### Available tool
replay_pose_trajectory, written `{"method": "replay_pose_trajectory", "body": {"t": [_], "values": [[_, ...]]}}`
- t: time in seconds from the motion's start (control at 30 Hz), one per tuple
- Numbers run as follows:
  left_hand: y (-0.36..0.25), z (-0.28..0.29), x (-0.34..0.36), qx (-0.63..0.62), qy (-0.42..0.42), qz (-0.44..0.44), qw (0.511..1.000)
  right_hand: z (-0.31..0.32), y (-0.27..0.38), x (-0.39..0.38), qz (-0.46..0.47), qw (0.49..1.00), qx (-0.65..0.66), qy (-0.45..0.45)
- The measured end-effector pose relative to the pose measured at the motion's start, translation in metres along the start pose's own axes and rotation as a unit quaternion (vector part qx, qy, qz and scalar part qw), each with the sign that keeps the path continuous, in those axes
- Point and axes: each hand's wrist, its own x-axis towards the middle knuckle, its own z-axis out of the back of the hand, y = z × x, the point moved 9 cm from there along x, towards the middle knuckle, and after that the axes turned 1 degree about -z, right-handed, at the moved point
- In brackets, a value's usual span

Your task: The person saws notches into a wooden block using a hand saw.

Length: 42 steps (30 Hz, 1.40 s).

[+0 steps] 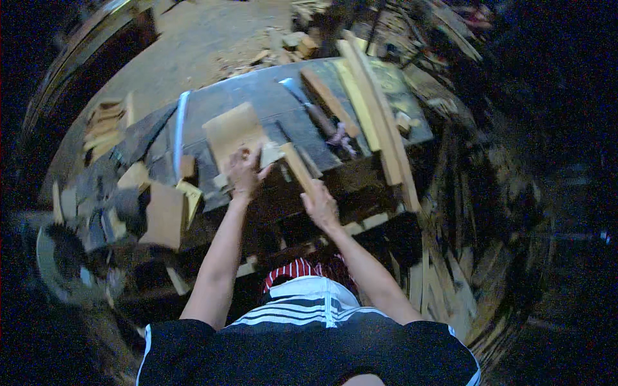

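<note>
My left hand (244,175) lies at the near edge of a light brown wooden board (235,132) on the worktable, its fingers spread and the thumb held apart. Beside its fingertips is a small pale piece (271,153), too blurred to name. In my right hand (321,206) is the near end of a narrow wooden strip (297,168), with the fingers closed round it. The strip slants forward and left, its far end next to the pale piece. A thin dark bar (283,131) lies just beyond that end.
The dark worktable (222,90) also carries a blue-white strip (181,132), a tool with a pale blade-like end (312,109), a brown wood block (328,100) and long planks (376,116) at right. Wood blocks (164,215) stand at left; scraps (299,44) lie beyond.
</note>
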Motion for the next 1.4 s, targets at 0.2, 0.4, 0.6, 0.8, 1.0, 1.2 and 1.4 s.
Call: {"method": "replay_pose_trajectory", "body": {"t": [0.2, 0.4, 0.6, 0.8, 1.0, 1.2, 1.4], "values": [[-0.005, 0.011, 0.004, -0.009, 0.023, 0.02, 0.999, 0.033, -0.012, 0.046, -0.046, 0.995, -0.065, -0.066], [-0.007, 0.014, 0.002, -0.015, 0.001, 0.086, 0.996, 0.021, 0.003, 0.05, -0.018, 0.999, 0.001, -0.034], [-0.01, 0.013, 0.001, -0.015, 0.032, 0.097, 0.995, 0.022, 0.055, 0.053, 0.127, 0.988, 0.071, -0.052], [-0.003, 0.011, 0.005, -0.026, 0.116, 0.094, 0.988, 0.012, 0.028, 0.123, 0.073, 0.995, 0.07, 0.001], [0.027, 0.003, -0.009, 0.059, 0.222, 0.107, 0.967, -0.02, 0.052, 0.226, 0.204, 0.962, 0.167, 0.068], [0.013, 0.003, -0.014, 0.01, 0.211, 0.17, 0.963, -0.102, 0.106, 0.27, 0.189, 0.927, 0.221, 0.237], [-0.012, 0.022, -0.04, 0.01, 0.195, 0.265, 0.944, -0.124, 0.144, 0.233, 0.317, 0.906, 0.153, 0.233]]}}
